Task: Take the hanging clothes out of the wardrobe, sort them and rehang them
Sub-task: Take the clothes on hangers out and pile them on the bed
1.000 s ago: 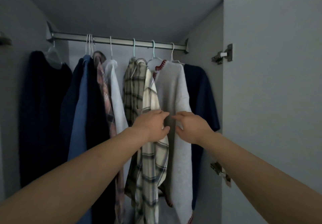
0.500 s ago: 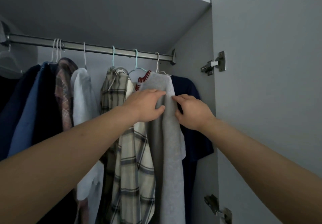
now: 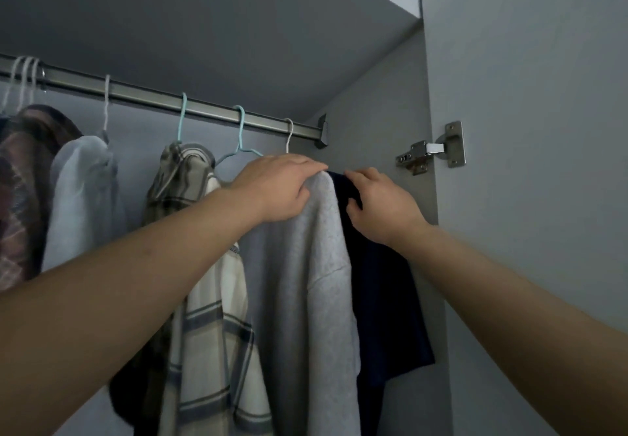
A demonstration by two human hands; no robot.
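left hand (image 3: pixel 277 188) gripped grey sweater (image 3: pixel 316 282) shoulder; right hand (image 3: pixel 380 201) pinched navy top (image 3: pixel 384 299). risk: hanger hook (image 3: pixel 288 135) snagging on rail (image 3: pixel 204 109), sweater slipping off.

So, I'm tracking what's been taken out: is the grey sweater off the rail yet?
Still on. The grey sweater hangs below the rail, with the left hand on its shoulder.
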